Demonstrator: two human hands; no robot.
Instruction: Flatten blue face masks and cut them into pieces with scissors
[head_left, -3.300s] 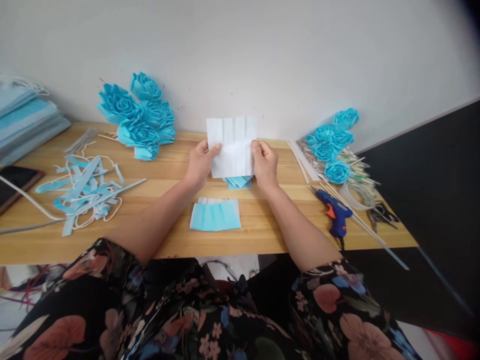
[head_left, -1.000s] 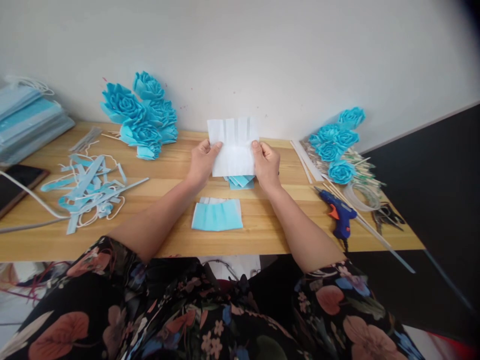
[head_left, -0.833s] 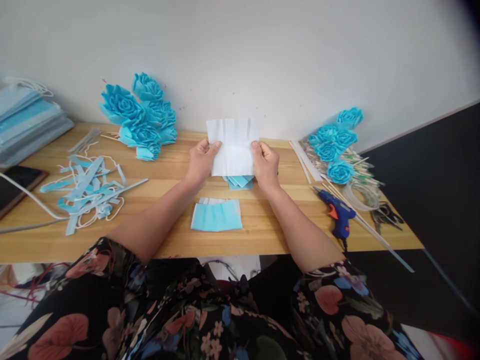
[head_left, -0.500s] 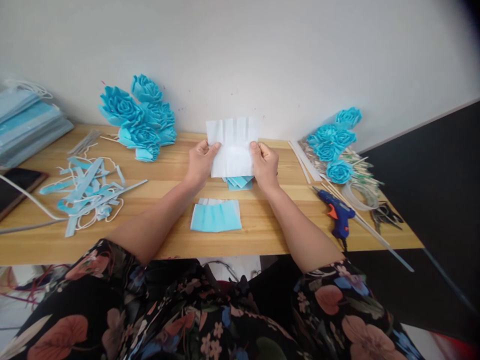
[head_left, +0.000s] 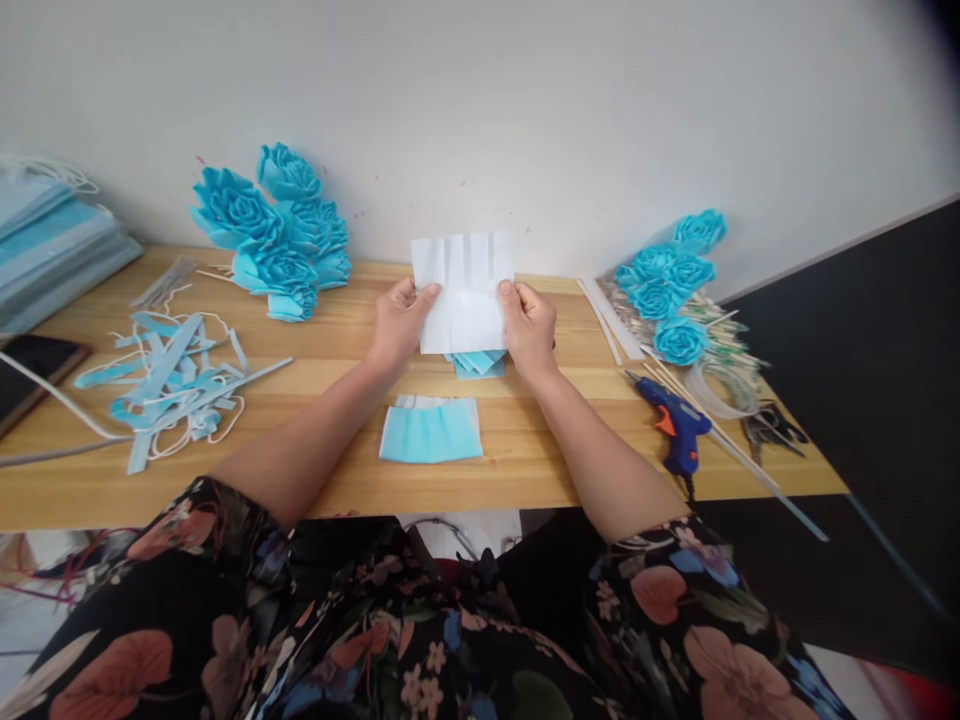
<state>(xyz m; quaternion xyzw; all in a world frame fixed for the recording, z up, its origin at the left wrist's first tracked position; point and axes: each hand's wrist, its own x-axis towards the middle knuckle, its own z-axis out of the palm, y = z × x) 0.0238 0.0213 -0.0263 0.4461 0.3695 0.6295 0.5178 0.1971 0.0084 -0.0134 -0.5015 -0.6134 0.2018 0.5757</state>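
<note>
Remaining pinched at its sides by the left hand [head_left: 399, 322] and right hand [head_left: 528, 326], the sheet [head_left: 466, 302] is held up over the table [head_left: 517, 462]; almost no change is seen since a moment ago, so the work seems paused.

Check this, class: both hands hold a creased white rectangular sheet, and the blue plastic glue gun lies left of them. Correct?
Wrong side: the head view shows the blue plastic glue gun lying right of both hands, which do hold the creased white rectangular sheet.
</note>
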